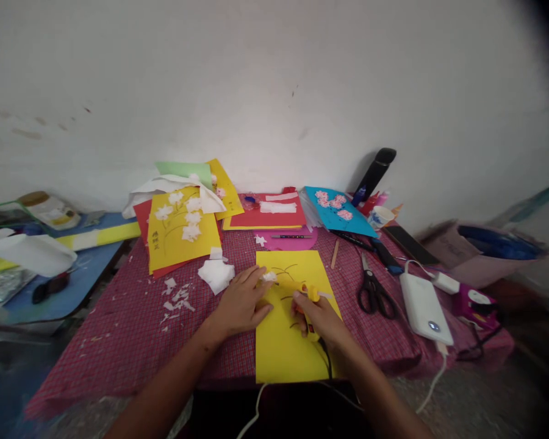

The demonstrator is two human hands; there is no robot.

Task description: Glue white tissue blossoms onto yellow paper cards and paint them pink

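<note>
R hand (322, 318) had fingers clamped on yellow glue gun (313, 294) over yellow sheet (283, 356); L hand (242, 302), thumb & fingers apart, lay at sheet's L edge nr white tuft (269, 277).

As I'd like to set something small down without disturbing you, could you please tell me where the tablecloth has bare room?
The tablecloth is mostly bare between the paper scraps, left forearm and near edge. A slim free strip separates the yellow sheet from the scissors. Crowded: along the wall and around the power bank.
</note>
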